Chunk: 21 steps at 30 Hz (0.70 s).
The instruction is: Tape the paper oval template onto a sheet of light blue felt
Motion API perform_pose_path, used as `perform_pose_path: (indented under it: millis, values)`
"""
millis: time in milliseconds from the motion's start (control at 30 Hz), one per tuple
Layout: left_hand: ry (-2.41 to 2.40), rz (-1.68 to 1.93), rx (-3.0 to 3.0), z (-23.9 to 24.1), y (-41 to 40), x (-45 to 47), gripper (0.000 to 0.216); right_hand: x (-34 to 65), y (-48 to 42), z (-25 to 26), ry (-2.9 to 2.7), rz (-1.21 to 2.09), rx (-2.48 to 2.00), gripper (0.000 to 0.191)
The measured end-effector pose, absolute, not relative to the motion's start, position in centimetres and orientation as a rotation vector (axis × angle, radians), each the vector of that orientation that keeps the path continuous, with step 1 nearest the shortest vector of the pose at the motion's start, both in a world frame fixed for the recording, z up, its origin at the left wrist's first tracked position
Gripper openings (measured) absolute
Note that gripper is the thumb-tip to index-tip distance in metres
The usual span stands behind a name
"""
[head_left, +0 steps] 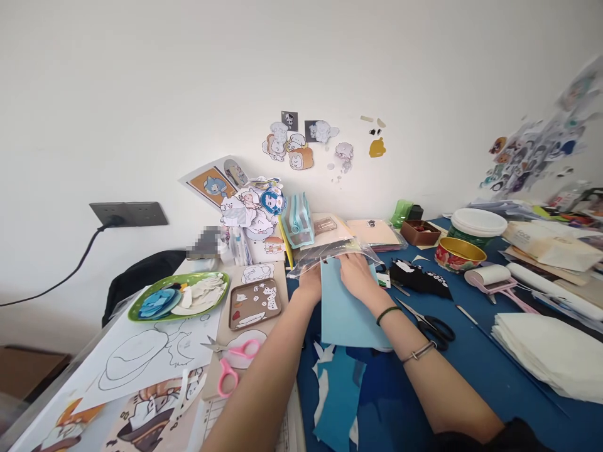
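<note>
A light blue sheet (355,314) stands tilted in front of me, its top edge by a clear plastic bag (330,254). My right hand (355,276) is closed on the upper part of this sheet, fingertips at the bag's mouth. To the left of the sheet, my left hand (309,284) is at the bag's near edge and appears closed on it; the sheet and bag partly cover its fingers. Below lies a cut darker blue piece (342,392) with white scraps beside it. Black-handled scissors (436,329) rest right of my right wrist.
At left are a green plate (141,312) of cutouts, a brown tray (232,317) and pink scissors (228,370). Along the right stand a gold-lined tin (459,254), a white-lidded tub (478,223), a lint roller (490,276) and a white tissue stack (546,351). The wall closes the back.
</note>
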<state>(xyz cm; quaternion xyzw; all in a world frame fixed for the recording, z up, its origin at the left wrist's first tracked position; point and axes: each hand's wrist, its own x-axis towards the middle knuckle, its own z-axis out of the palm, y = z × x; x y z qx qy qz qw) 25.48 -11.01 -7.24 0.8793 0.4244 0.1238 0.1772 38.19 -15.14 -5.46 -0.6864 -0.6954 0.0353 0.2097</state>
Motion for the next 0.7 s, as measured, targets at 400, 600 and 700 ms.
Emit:
perform_pose_path:
  millis: [400,600,700]
  values:
    - [1.101,0.404,2.388,-5.9,-9.6,24.4,0.037,38.6,-14.3,-7.0,-2.026,-0.224,-2.092,0.045]
    - [1.135,0.486,2.322,-6.2,-9.0,24.3,0.035,38.6,-14.3,-7.4,-2.162,-0.250,-2.058,0.043]
    - [1.136,0.470,2.341,-6.4,-9.1,24.3,0.038,38.7,-13.9,-7.5,-2.130,-0.266,-2.083,0.042]
